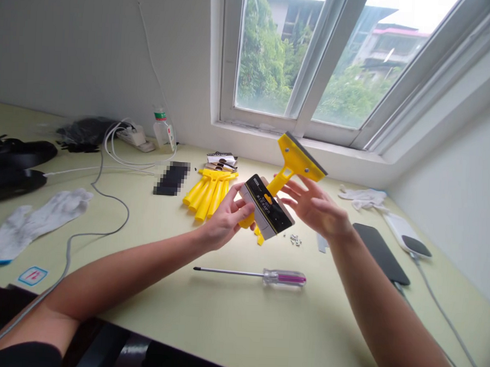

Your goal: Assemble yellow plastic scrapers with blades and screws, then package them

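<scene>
Yellow plastic scraper with a dark straight blade [296,163] is up in the air here, its handle running behind a black-and-silver cardboard packaging card [267,209]. The person's left hand [226,223] is clenched round card and handle together, so that's a firm grasp on both as far as anyone can see. Right hand [314,206] is open, fingers spread, just beside the scraper's neck, and doesn't seem to be gripping anything. Below them on the pale green desk [237,336] lie a clear-handled screwdriver with purple stripes [283,277], a little heap of silver screws [294,240] and a bunch of yellow plastic scrapers [209,192]
</scene>
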A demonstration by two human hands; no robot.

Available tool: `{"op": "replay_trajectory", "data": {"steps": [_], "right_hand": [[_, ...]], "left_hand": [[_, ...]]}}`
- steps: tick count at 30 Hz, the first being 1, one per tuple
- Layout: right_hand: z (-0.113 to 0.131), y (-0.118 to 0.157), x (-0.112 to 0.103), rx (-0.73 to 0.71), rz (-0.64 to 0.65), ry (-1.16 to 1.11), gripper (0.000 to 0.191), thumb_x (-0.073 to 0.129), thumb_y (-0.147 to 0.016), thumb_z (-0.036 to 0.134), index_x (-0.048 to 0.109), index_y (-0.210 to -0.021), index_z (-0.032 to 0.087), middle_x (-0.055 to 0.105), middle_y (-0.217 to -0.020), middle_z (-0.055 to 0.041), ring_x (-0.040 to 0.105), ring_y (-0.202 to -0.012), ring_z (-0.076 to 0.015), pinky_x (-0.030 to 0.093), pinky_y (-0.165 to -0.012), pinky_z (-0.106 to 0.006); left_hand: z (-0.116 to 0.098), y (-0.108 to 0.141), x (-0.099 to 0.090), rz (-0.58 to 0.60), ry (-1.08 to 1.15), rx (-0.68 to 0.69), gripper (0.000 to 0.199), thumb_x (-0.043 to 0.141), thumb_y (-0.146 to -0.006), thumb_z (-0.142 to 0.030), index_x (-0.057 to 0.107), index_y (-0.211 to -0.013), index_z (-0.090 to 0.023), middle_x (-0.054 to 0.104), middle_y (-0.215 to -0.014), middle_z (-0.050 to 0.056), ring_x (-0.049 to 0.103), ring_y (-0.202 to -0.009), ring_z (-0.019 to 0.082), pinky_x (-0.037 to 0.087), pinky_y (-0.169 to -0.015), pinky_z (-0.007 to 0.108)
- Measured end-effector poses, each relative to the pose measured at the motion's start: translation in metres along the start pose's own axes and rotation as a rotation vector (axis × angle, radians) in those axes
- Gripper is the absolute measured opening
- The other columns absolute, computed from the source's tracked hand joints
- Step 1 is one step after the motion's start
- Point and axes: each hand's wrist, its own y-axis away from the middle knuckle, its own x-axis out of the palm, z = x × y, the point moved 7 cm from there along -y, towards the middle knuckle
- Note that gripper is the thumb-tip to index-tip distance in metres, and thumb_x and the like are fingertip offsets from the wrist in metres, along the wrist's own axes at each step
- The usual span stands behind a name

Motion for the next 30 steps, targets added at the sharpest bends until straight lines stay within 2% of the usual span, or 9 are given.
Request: {"op": "replay_trajectory", "data": {"steps": [1, 4, 7, 11, 14, 18, 22, 25, 30], "right_hand": [[0.005, 0.001, -0.011, -0.005, -0.02, -0.008, 0.055, 0.064, -0.073, 0.05, 0.059, -0.125, 0.032, 0.06, -0.134, -0.0052, 0.055, -0.124, -0.0291, 0.047, -0.097, -0.051], [0.025, 0.007, -0.045, -0.059, -0.241, 0.09, 0.056, 0.055, -0.079, 0.053, 0.054, -0.132, 0.035, 0.064, -0.128, -0.0051, 0.06, -0.117, -0.0268, 0.049, -0.094, -0.049], [0.037, 0.012, -0.053, -0.052, -0.356, 0.33, 0.056, 0.068, -0.077, 0.043, 0.054, -0.13, 0.035, 0.069, -0.113, -0.005, 0.067, -0.096, -0.0234, 0.054, -0.079, -0.04], [0.038, 0.013, -0.044, -0.008, -0.394, 0.52, 0.055, 0.078, -0.072, 0.036, 0.059, -0.123, 0.027, 0.067, -0.083, -0.0024, 0.067, -0.076, -0.0199, 0.054, -0.059, -0.029], [0.033, 0.011, -0.035, 0.024, -0.382, 0.518, 0.059, 0.078, -0.072, 0.037, 0.056, -0.125, 0.026, 0.064, -0.076, -0.0003, 0.066, -0.07, -0.0183, 0.053, -0.052, -0.026], [0.029, 0.01, -0.023, 0.076, -0.336, 0.534, 0.059, 0.078, -0.072, 0.039, 0.055, -0.124, 0.024, 0.067, -0.08, -0.0022, 0.068, -0.071, -0.02, 0.055, -0.054, -0.028], [0.028, 0.01, -0.011, 0.081, -0.311, 0.53, 0.059, 0.078, -0.071, 0.041, 0.054, -0.123, 0.025, 0.07, -0.081, -0.0029, 0.069, -0.07, -0.0212, 0.055, -0.054, -0.029], [0.025, 0.01, 0.003, 0.09, -0.258, 0.504, 0.06, 0.078, -0.072, 0.04, 0.052, -0.124, 0.026, 0.071, -0.081, -0.0026, 0.069, -0.071, -0.0215, 0.055, -0.055, -0.029], [0.031, 0.011, 0.018, 0.005, -0.263, 0.61, 0.046, 0.069, -0.081, 0.044, 0.055, -0.121, 0.026, 0.073, -0.098, -0.0062, 0.07, -0.086, -0.0224, 0.057, -0.075, -0.037]], "left_hand": [[0.0, -0.002, -0.003, 0.0, -0.042, 0.013, 0.047, 0.072, -0.083, -0.033, 0.043, -0.119, -0.028, 0.065, -0.094, 0.001, 0.06, -0.072, 0.013, 0.049, -0.061, 0.026], [0.003, -0.005, -0.009, 0.0, -0.167, 0.04, 0.046, 0.073, -0.082, -0.036, 0.043, -0.116, -0.027, 0.066, -0.098, 0.003, 0.062, -0.074, 0.014, 0.048, -0.06, 0.027], [0.008, -0.004, -0.008, 0.013, -0.231, 0.029, 0.047, 0.076, -0.079, -0.038, 0.045, -0.112, -0.025, 0.067, -0.097, 0.005, 0.064, -0.078, 0.017, 0.049, -0.061, 0.027], [0.01, -0.001, -0.005, 0.027, -0.276, 0.0, 0.046, 0.077, -0.078, -0.038, 0.047, -0.109, -0.023, 0.067, -0.1, 0.007, 0.067, -0.085, 0.02, 0.051, -0.065, 0.028], [0.01, -0.002, -0.007, 0.031, -0.295, -0.018, 0.045, 0.077, -0.077, -0.036, 0.047, -0.108, -0.023, 0.068, -0.103, 0.007, 0.069, -0.095, 0.024, 0.054, -0.075, 0.032], [0.008, -0.006, -0.012, 0.042, -0.364, -0.005, 0.052, 0.077, -0.078, -0.035, 0.044, -0.118, -0.025, 0.069, -0.102, 0.007, 0.069, -0.096, 0.025, 0.055, -0.081, 0.037], [0.006, -0.008, -0.014, 0.071, -0.418, -0.015, 0.078, 0.079, -0.076, -0.034, 0.035, -0.14, -0.03, 0.07, -0.097, 0.006, 0.07, -0.091, 0.025, 0.056, -0.079, 0.038], [0.005, -0.008, -0.01, 0.102, -0.35, -0.035, 0.089, 0.08, -0.074, -0.031, 0.028, -0.146, -0.032, 0.071, -0.092, 0.004, 0.071, -0.087, 0.024, 0.057, -0.078, 0.037], [-0.002, -0.008, -0.008, 0.04, -0.247, 0.01, 0.089, 0.08, -0.074, -0.03, 0.027, -0.146, -0.034, 0.071, -0.095, 0.003, 0.071, -0.083, 0.024, 0.06, -0.075, 0.04]]}}
